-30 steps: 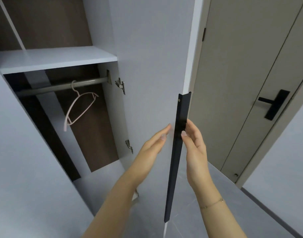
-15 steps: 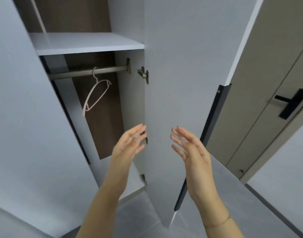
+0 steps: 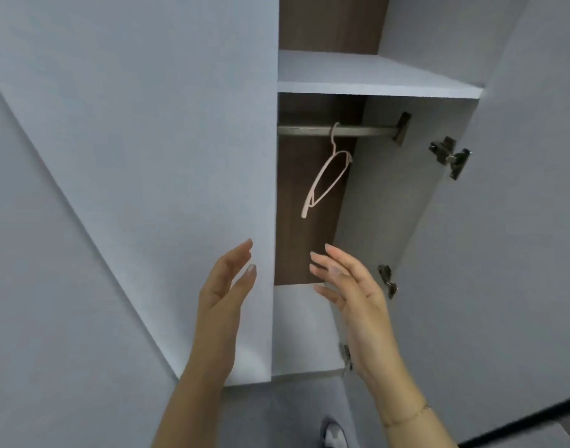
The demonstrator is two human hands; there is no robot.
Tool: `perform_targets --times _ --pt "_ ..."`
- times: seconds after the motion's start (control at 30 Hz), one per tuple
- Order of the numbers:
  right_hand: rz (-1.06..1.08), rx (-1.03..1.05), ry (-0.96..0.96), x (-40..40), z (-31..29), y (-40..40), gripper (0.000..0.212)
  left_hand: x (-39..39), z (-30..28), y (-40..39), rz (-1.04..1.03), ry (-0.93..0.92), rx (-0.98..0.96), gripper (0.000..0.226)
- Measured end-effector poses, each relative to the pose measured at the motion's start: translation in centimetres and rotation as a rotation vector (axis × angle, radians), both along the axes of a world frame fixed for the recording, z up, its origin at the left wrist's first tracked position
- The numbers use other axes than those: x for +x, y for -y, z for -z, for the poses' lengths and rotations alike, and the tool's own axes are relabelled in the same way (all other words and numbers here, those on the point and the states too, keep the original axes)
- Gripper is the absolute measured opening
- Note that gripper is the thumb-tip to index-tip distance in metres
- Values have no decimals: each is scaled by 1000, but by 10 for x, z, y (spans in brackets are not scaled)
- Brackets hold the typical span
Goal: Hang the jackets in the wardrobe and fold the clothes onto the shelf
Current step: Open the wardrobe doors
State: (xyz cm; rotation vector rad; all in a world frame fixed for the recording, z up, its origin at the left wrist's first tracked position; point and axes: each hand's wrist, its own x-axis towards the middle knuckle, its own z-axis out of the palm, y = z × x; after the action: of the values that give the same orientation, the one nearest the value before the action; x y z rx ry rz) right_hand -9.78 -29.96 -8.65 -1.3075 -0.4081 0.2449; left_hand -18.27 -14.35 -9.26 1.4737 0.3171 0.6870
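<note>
with both my left hand (image 3: 225,286) and right hand (image 3: 348,286) empty, fingers wide, i should lift the pink hanger (image 3: 325,179) straight off the rail (image 3: 335,130).

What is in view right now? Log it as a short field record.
wardrobe door: right one swung open
rail: one pink hanger on it, no garment
shelf: above the rail, nothing on the visible part
left hand: open, holds nothing, by the left panel's edge
right hand: open, holds nothing
jackets, clothes: none in view
</note>
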Motion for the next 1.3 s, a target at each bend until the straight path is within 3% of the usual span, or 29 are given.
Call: perform_targets --times 0.33,0.57,0.67,0.77,0.83,1.3 --pt "-199 -11 27 155 -5 -115 50 86 -16 -58 -418 -36 132 45" --pt "-638 -31 -94 222 -22 -161 47 148 -28 -55 -565 -20 229 64" --pt "-817 -39 -156 225 -22 -168 35 153 -25 -48 -598 -14 213 61" --pt "-880 -20 -177 227 -16 -169 43 149 -27 -43 -659 -25 159 59" --pt "-881 -1 -184 226 -14 -169 51 144 -28 -40 -687 -29 132 57" --pt "-792 -70 -111 135 -11 -119 35 56 -25 4 -615 -65 90 45"
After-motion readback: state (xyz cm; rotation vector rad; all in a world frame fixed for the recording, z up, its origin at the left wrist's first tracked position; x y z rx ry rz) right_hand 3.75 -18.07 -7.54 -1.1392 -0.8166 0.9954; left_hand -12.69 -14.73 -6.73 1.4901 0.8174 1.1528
